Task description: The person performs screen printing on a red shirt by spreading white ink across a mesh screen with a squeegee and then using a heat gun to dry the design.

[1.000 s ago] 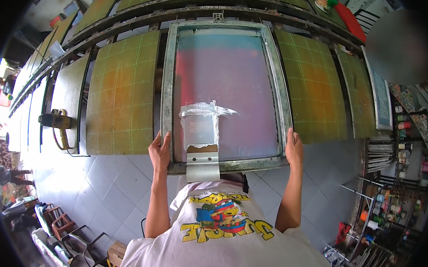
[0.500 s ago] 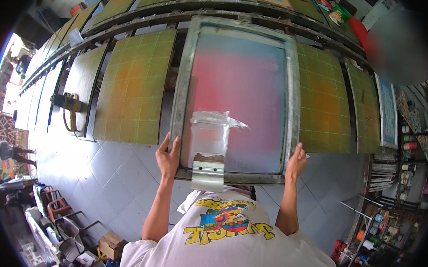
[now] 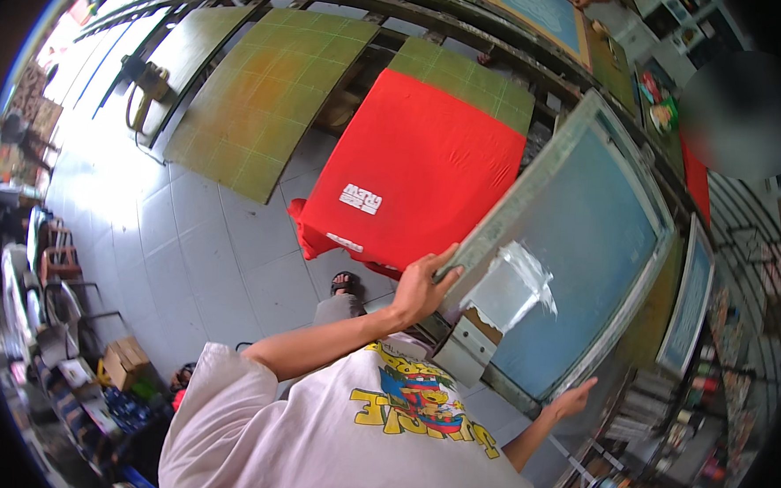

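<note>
My left hand (image 3: 428,281) grips the left rail of a screen-printing frame (image 3: 522,180), held tilted to my right. My right hand (image 3: 572,399) is at its lower right edge, gripping it with the index finger stretched out. The screen's blue mesh (image 3: 584,263) has thick white ink (image 3: 521,277) beside a metal plate (image 3: 469,354) clamped at the near end. Left of the frame, a red garment (image 3: 421,157) with white prints (image 3: 357,198) lies stretched on a green board (image 3: 435,65), draping over the near edge.
More gridded boards (image 3: 266,87) line metal rails. A yellow-black power tool (image 3: 152,81) sits on the left. Another screen (image 3: 684,295) stands at right. A co-worker's hand (image 3: 584,1) is at the far side by a blue screen (image 3: 535,17). Chairs, a cardboard box (image 3: 124,363) and shelves surround the floor.
The frame has swung right and tilted with both my hands on it, uncovering the red garment beneath. My view has turned, and a foot now shows below the board.
</note>
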Demonstrator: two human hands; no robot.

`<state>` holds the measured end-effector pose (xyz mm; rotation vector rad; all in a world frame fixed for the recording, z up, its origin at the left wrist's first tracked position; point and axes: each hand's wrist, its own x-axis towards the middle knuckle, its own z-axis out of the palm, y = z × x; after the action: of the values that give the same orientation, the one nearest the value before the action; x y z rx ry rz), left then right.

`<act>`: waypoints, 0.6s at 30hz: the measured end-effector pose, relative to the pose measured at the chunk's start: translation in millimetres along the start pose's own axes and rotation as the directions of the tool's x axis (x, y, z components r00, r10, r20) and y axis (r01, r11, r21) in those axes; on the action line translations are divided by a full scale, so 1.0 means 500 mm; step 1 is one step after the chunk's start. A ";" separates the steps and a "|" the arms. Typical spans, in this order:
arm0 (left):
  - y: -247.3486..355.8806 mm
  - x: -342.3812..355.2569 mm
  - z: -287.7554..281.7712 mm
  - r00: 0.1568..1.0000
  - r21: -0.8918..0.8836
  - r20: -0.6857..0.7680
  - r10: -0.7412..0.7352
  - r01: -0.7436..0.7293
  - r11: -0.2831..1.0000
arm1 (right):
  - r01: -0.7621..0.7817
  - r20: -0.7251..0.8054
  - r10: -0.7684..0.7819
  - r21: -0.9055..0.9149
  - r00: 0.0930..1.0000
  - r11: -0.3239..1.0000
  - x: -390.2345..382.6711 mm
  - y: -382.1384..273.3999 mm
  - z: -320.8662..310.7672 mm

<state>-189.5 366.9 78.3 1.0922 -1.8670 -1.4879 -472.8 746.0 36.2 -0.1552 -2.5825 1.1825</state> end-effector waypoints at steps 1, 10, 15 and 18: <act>0.006 0.003 0.049 1.000 0.016 -0.003 0.002 -0.002 1.000 | 0.036 0.001 -0.036 -0.036 0.999 0.999 0.066 0.034 0.004; 0.054 0.038 0.525 1.000 0.112 0.012 -0.011 0.009 0.994 | 0.038 0.086 -0.028 -0.123 0.996 0.992 0.562 0.120 0.042; 0.125 0.060 0.654 0.993 0.167 0.052 -0.108 0.098 0.981 | 0.069 0.149 -0.044 -0.169 0.988 0.983 0.772 0.148 0.076; 0.120 0.061 0.707 0.993 0.197 -0.014 -0.120 0.120 0.973 | 0.050 0.227 0.007 -0.243 0.974 0.969 0.832 0.130 0.117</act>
<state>-502.3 539.7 37.9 1.3185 -2.0132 -1.3867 -887.7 837.1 43.2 -0.0463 -2.9198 0.9119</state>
